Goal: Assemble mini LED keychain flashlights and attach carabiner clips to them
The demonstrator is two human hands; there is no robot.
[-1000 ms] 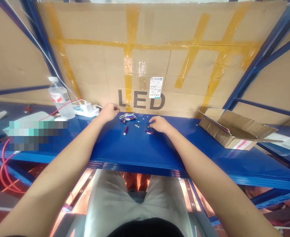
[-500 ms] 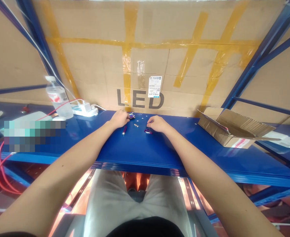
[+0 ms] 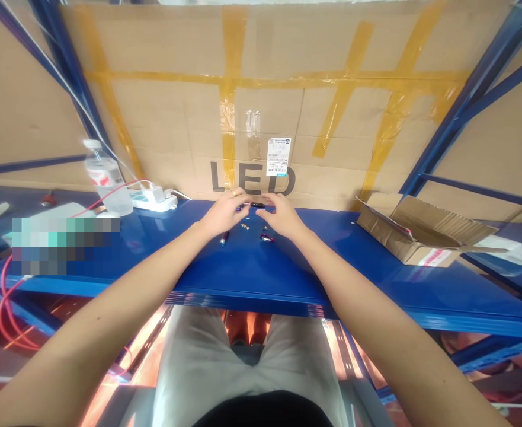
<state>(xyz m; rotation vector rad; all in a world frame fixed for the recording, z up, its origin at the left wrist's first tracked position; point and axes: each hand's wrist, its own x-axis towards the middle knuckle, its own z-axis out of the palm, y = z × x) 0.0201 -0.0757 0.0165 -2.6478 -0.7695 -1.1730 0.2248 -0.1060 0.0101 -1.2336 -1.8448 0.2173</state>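
Note:
My left hand is at the back of the blue table, its fingers closed on one end of a small dark slim rod. Opposite it, my right hand has its thumb and fingertips around the rod's other end. Below the left hand lies a purple pen-like tube, partly covered by that hand. A shiny purple curved piece rests beneath the right hand, with a tiny brass-coloured piece just above it. Several more small brass-coloured bits lie between the hands.
Behind the blue table stands a large taped cardboard box marked LED. An open small carton is at the right. To the left are a plastic bottle, a white power strip and a red cable.
Both hands have moved toward each other, and the dark rod now shows between them. My right hand has lifted back from the purple curved piece, uncovering a tiny brass-coloured piece.

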